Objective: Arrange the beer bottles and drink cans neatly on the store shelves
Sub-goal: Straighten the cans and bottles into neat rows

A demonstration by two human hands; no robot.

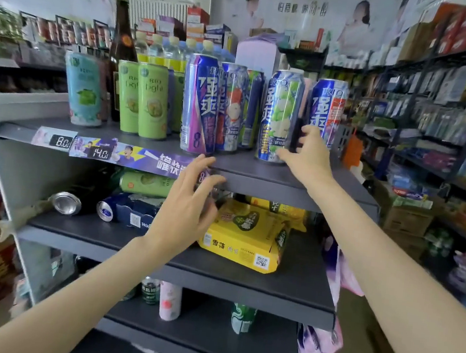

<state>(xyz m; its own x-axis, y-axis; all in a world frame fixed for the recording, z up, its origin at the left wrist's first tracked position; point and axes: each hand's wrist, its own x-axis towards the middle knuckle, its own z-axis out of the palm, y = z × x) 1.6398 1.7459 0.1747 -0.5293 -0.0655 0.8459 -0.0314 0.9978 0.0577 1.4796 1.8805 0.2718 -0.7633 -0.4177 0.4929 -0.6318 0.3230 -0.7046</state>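
Gripping the green-grape can (278,117) on the top shelf (256,167), the right hand (304,152); left hand (188,200) hovers fingers spread.

One view only, head-worn, wide-angle. Looks forward and slightly down at a dark shelf unit (269,177), close in, at about the level of its top tier. Both forearms enter from the bottom edge. Lower tiers fall away beneath. Edges bend with lens distortion; far aisle racks (436,118) curve off right, posters (273,12) on the far wall.
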